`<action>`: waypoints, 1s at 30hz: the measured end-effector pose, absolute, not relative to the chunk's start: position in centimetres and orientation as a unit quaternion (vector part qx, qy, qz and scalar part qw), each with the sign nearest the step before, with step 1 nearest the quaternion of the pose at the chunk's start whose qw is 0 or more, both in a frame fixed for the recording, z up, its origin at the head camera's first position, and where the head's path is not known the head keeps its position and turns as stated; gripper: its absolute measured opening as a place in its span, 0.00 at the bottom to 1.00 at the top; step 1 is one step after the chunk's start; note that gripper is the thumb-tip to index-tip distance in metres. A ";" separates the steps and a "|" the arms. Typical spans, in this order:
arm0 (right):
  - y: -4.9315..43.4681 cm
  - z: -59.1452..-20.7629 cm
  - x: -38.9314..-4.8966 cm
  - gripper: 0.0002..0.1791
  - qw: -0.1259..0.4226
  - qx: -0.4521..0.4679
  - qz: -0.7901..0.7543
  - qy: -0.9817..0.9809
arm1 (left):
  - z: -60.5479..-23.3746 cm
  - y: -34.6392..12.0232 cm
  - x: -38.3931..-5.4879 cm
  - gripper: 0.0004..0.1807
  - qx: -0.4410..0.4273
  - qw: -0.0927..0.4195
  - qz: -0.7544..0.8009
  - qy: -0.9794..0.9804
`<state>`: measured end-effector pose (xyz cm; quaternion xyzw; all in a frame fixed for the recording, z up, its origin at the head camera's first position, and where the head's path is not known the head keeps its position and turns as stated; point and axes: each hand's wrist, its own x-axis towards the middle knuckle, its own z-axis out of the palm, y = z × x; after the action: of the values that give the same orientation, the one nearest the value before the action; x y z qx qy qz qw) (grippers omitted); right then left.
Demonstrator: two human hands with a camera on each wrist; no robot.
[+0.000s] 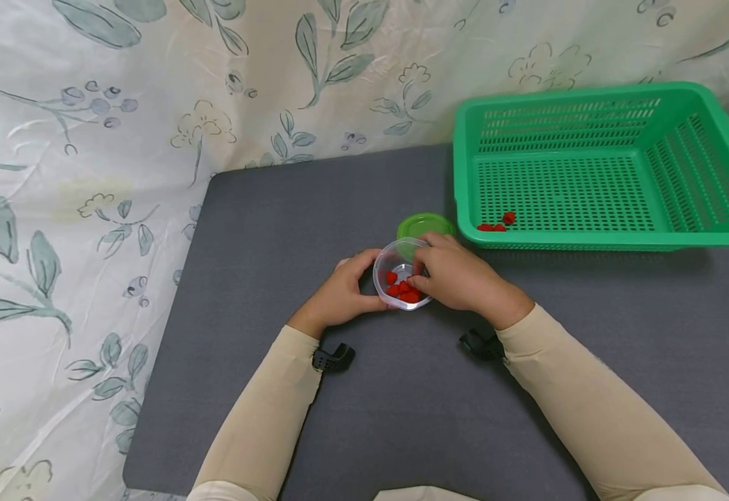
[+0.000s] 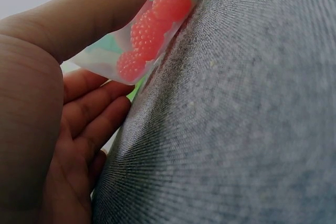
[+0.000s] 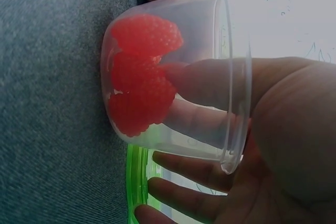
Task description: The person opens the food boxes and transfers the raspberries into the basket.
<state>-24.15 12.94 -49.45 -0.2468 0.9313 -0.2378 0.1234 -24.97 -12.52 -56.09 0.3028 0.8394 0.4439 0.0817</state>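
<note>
A clear plastic cup (image 1: pixel 385 263) with several red raspberries (image 1: pixel 392 290) in it stands on the grey tabletop. My left hand (image 1: pixel 347 289) holds the cup from its left side, thumb on the near wall and fingers toward the far side. From the right, my right hand (image 1: pixel 458 273) reaches over the rim. Its thumb and forefinger are down inside the cup and pinch a raspberry (image 3: pixel 142 106), seen through the wall in the right wrist view. The other right fingers stay outside the cup, beside a green lid (image 1: pixel 426 224) lying just behind it.
At the back right stands a large green slotted basket (image 1: pixel 590 241). A few raspberries (image 1: pixel 509 218) lie in its near left corner. The grey table (image 1: pixel 264 236) reaches back to a leaf-patterned cloth (image 1: pixel 151 139). Each wrist wears a black band.
</note>
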 end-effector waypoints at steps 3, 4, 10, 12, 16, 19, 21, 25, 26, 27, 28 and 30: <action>12.9 -49.5 -24.1 0.06 0.123 -0.246 -0.240 0.931 | -56.2 -12.6 -25.0 0.43 0.306 0.078 0.446 0.838; 12.9 -49.5 -24.1 0.06 0.122 -0.246 -0.241 0.931 | -55.7 -12.4 -24.7 0.43 0.304 0.081 0.444 0.839; 12.9 -49.7 -24.1 0.06 0.118 -0.246 -0.247 0.930 | -55.7 -12.5 -24.9 0.43 0.305 0.084 0.451 0.835; 12.8 -49.7 -24.1 0.07 0.117 -0.246 -0.248 0.930 | -55.8 -12.6 -24.9 0.42 0.305 0.083 0.455 0.833; 12.8 -49.7 -24.1 0.07 0.115 -0.248 -0.249 0.929 | -56.0 -12.7 -25.0 0.42 0.308 0.081 0.457 0.831; 12.7 -49.7 -24.1 0.07 0.115 -0.248 -0.248 0.929 | -56.0 -12.7 -25.0 0.42 0.312 0.080 0.457 0.829; 12.7 -49.7 -24.1 0.06 0.114 -0.248 -0.248 0.929 | -55.9 -12.7 -24.9 0.42 0.313 0.080 0.458 0.828; 12.7 -49.7 -24.1 0.06 0.112 -0.249 -0.251 0.929 | -56.0 -12.7 -25.0 0.42 0.311 0.081 0.460 0.828; 12.7 -49.7 -24.1 0.06 0.112 -0.249 -0.251 0.929 | -56.0 -12.7 -25.0 0.42 0.310 0.081 0.460 0.828; 12.7 -49.8 -24.1 0.06 0.111 -0.250 -0.252 0.928 | -55.9 -12.7 -25.0 0.42 0.310 0.081 0.459 0.829; 12.7 -49.8 -24.1 0.06 0.111 -0.250 -0.252 0.928 | -55.9 -12.7 -25.0 0.42 0.309 0.082 0.457 0.830; 12.7 -49.8 -24.1 0.06 0.110 -0.250 -0.252 0.928 | -55.8 -12.7 -24.9 0.42 0.308 0.084 0.454 0.832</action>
<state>-24.15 12.68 -49.79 -0.2498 0.9285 -0.2519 0.1101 -24.89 -12.68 -55.76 0.3079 0.8321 0.4536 0.0840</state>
